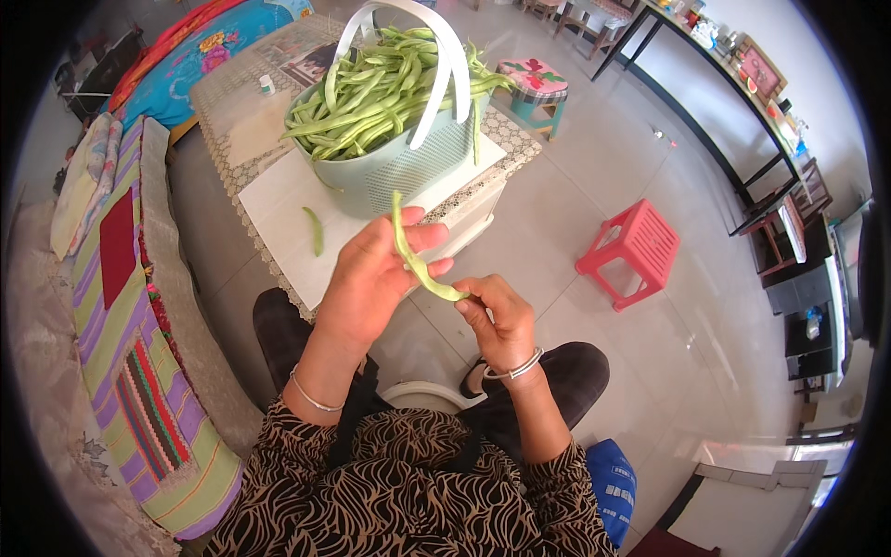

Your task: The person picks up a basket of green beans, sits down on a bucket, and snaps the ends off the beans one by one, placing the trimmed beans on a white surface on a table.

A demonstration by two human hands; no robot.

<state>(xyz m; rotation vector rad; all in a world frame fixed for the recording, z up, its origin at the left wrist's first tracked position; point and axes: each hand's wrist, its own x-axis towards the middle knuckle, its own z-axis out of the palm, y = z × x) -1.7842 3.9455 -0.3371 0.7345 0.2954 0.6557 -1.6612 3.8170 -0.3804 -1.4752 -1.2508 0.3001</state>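
Note:
A long, slightly bent green bean [416, 264] spans my two hands in front of the basket. My right hand [498, 320] pinches its lower end between thumb and forefinger. The upper part runs between the thumb and spread fingers of my left hand [376, 271], palm turned up. Beyond them, a pale green plastic basket [404, 177] with white handles stands on the table, heaped with green beans [383, 97]. One short bean piece [314, 231] lies by itself on the white sheet [285, 202] left of the basket.
The table [223, 132] wears a lace-patterned cover and holds a small white bottle [266, 85]. Right of it stand a red plastic stool [637, 250] and a cushioned stool [536, 90]. A striped-covered sofa [118, 334] runs along the left. Between my legs shows a white container's rim [424, 388].

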